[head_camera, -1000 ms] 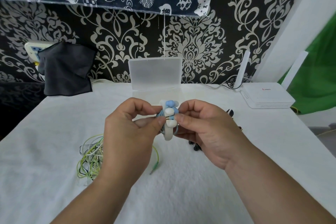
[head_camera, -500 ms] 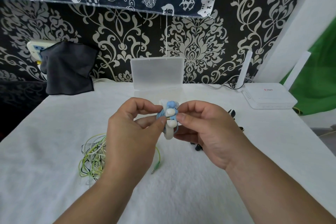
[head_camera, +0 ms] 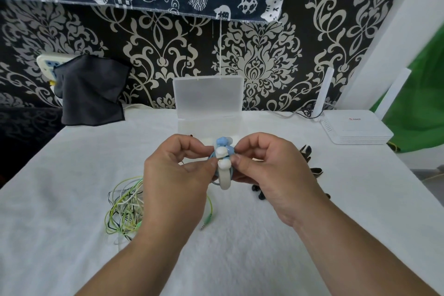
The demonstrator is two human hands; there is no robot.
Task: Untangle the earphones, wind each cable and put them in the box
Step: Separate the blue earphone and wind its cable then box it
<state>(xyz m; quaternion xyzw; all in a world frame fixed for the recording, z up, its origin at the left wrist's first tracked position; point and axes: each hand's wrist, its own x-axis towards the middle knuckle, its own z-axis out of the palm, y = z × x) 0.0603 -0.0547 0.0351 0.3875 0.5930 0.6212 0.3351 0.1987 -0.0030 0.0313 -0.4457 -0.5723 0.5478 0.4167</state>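
Head view: the wound blue-and-white earphones [head_camera: 223, 167] sit at frame centre, off the cloth, pinched from both sides. My left hand [head_camera: 175, 175] nips the bundle's left edge between thumb and forefinger, and my right hand [head_camera: 269, 173] does the same from the right, with the other fingers curled in. The bundle's long axis runs top to bottom of the frame, blue buds uppermost. The open box [head_camera: 207, 96] lies directly above it in the frame, just past the fingertips, and both hands look about equally near it (I'd guess either could carry). The blue cable looks tightly coiled, the white parts glossy. A green tangle [head_camera: 125, 209] waits unwound at lower left.
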